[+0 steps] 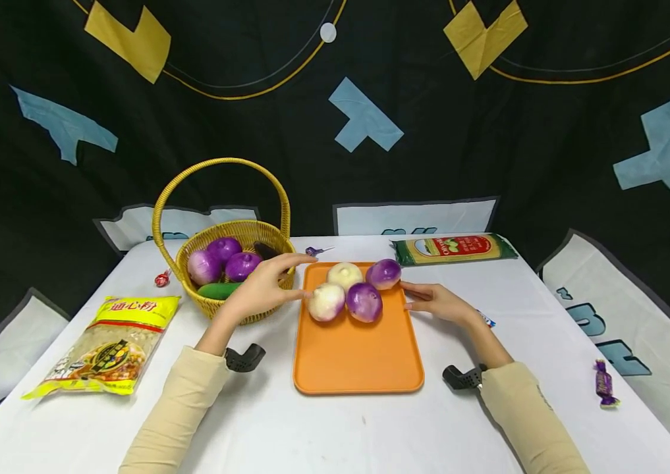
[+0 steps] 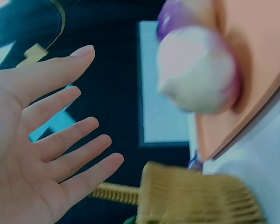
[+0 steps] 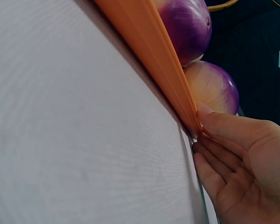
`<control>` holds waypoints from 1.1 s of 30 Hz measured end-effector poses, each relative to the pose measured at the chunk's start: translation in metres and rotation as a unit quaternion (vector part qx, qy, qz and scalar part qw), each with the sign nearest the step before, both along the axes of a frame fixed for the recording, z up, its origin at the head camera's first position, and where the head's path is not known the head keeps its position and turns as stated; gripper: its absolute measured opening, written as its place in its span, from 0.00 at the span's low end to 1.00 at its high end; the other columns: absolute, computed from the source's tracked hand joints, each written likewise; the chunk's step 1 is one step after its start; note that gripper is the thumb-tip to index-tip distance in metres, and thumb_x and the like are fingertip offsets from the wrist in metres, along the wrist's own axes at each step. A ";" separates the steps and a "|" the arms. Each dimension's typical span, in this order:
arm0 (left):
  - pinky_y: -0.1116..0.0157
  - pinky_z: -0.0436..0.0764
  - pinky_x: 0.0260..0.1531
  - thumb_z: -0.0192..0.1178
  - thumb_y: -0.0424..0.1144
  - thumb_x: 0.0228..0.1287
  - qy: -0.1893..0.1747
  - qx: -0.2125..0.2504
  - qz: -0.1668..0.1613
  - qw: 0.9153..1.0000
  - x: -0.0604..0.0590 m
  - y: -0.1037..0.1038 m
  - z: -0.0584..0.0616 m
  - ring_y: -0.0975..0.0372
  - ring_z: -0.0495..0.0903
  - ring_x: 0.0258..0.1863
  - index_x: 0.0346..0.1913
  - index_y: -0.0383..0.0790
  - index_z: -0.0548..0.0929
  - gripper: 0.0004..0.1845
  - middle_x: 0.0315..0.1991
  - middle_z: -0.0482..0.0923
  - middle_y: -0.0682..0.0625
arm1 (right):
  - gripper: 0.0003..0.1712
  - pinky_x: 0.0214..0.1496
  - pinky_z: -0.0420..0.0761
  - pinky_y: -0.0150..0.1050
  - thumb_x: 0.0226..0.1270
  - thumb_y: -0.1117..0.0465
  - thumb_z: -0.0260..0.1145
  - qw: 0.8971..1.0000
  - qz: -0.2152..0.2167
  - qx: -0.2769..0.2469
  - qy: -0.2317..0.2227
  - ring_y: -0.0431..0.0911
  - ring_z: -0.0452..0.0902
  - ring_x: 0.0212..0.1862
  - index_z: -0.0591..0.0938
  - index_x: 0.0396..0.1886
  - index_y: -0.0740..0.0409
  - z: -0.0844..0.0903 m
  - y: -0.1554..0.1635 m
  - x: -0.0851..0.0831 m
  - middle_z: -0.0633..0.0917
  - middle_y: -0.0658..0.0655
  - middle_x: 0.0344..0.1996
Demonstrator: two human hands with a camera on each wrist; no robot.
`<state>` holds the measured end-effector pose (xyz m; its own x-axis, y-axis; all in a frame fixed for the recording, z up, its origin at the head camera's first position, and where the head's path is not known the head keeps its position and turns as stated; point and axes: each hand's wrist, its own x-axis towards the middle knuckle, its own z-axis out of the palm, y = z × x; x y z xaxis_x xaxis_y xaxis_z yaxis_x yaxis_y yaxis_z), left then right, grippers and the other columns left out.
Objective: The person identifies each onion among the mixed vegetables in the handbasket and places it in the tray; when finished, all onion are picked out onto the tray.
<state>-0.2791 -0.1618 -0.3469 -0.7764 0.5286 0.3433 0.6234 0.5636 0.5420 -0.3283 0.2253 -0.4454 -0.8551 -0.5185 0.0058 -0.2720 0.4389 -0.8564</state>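
Your left hand (image 1: pixel 262 283) spreads its fingers, gripping nothing, beside the orange tray (image 1: pixel 358 362); your right hand (image 1: pixel 444 304) pinches its right rim. Four onions (image 1: pixel 364 303) cluster at its far end. Left, the basket (image 1: pixel 210 307) contains purple onions (image 1: pixel 243 266), a cucumber (image 1: pixel 218 291) and a dark vegetable (image 1: pixel 265 250).

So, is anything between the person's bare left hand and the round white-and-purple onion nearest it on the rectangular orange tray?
Nothing visible blocks the left hand from the onion; the yellow woven basket stands on the hand's other side.
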 end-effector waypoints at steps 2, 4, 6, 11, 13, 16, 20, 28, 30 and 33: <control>0.50 0.74 0.57 0.71 0.41 0.57 -0.005 0.013 0.005 1.000 -0.001 -0.008 0.005 0.50 0.70 0.62 0.64 0.44 0.75 0.30 0.62 0.73 0.46 | 0.35 0.70 0.58 0.49 0.67 0.59 0.65 1.000 -0.001 0.004 -0.001 0.56 0.60 0.70 0.65 0.71 0.62 0.000 0.000 0.001 0.65 0.63 0.69; 0.50 0.75 0.56 0.70 0.41 0.57 -0.009 0.023 0.009 1.000 -0.003 -0.017 0.012 0.50 0.70 0.62 0.64 0.43 0.75 0.30 0.62 0.72 0.46 | 0.35 0.70 0.58 0.49 0.68 0.59 0.65 1.000 0.000 0.009 0.003 0.56 0.61 0.69 0.65 0.71 0.63 0.000 0.000 0.002 0.65 0.63 0.69; 0.50 0.75 0.55 0.70 0.41 0.57 -0.007 0.023 0.017 1.000 -0.004 -0.026 0.022 0.50 0.70 0.62 0.64 0.42 0.75 0.30 0.62 0.73 0.46 | 0.34 0.70 0.59 0.50 0.68 0.60 0.64 1.000 0.002 0.012 0.010 0.57 0.61 0.69 0.65 0.71 0.64 0.001 -0.001 0.003 0.65 0.64 0.69; 0.50 0.74 0.57 0.70 0.40 0.57 -0.003 -0.041 0.035 0.999 -0.018 -0.048 0.046 0.50 0.72 0.60 0.63 0.40 0.75 0.30 0.59 0.76 0.45 | 0.34 0.70 0.58 0.50 0.68 0.59 0.64 1.000 0.000 0.012 0.010 0.58 0.61 0.69 0.65 0.70 0.64 0.000 0.000 0.005 0.65 0.65 0.69; 0.48 0.74 0.56 0.70 0.39 0.58 -0.013 -0.089 0.047 0.995 -0.027 -0.059 0.053 0.48 0.73 0.58 0.62 0.40 0.76 0.28 0.58 0.76 0.43 | 0.34 0.70 0.58 0.50 0.68 0.59 0.64 1.000 -0.002 0.012 0.006 0.57 0.61 0.69 0.65 0.71 0.63 -0.002 0.000 0.005 0.65 0.65 0.69; 0.46 0.74 0.54 0.69 0.38 0.58 -0.035 -0.170 0.060 0.983 -0.043 -0.074 0.060 0.46 0.75 0.54 0.61 0.39 0.77 0.27 0.56 0.77 0.39 | 0.35 0.70 0.58 0.50 0.68 0.59 0.64 1.000 -0.002 0.009 0.002 0.57 0.60 0.69 0.64 0.71 0.63 -0.003 -0.001 0.005 0.64 0.65 0.69; 0.44 0.74 0.53 0.69 0.37 0.57 -0.069 -0.247 0.062 0.965 -0.061 -0.087 0.056 0.42 0.75 0.52 0.60 0.36 0.77 0.27 0.53 0.77 0.36 | 0.35 0.70 0.57 0.51 0.68 0.59 0.64 1.000 -0.002 0.006 0.005 0.58 0.60 0.69 0.65 0.71 0.64 -0.001 -0.001 0.004 0.64 0.66 0.69; 0.42 0.68 0.59 0.68 0.35 0.57 -0.099 -0.269 0.073 0.955 -0.083 -0.097 0.033 0.38 0.69 0.60 0.63 0.38 0.75 0.29 0.58 0.73 0.32 | 0.35 0.71 0.56 0.52 0.68 0.60 0.65 1.000 -0.002 0.005 0.001 0.58 0.58 0.70 0.65 0.71 0.62 0.003 -0.001 0.000 0.65 0.64 0.69; 0.43 0.70 0.58 0.69 0.33 0.57 -0.105 -0.271 0.069 0.954 -0.085 -0.098 0.029 0.39 0.70 0.59 0.63 0.37 0.75 0.29 0.58 0.73 0.32 | 0.35 0.71 0.56 0.51 0.67 0.60 0.65 1.000 -0.004 0.002 -0.001 0.58 0.58 0.70 0.65 0.71 0.63 0.001 -0.001 0.002 0.65 0.64 0.69; 0.43 0.71 0.57 0.69 0.32 0.56 -0.126 -0.269 0.075 0.952 -0.088 -0.101 0.022 0.40 0.71 0.58 0.62 0.38 0.76 0.29 0.58 0.72 0.31 | 0.35 0.71 0.56 0.51 0.68 0.59 0.65 1.000 -0.004 0.002 -0.001 0.58 0.59 0.70 0.65 0.71 0.62 0.000 -0.001 0.002 0.64 0.64 0.69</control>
<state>-0.3667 -0.2630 -0.3253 -0.8788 0.4517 -0.1539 0.4019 0.8745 0.2716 -0.3265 0.2246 -0.4458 -0.8597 -0.5109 0.0019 -0.2658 0.4442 -0.8556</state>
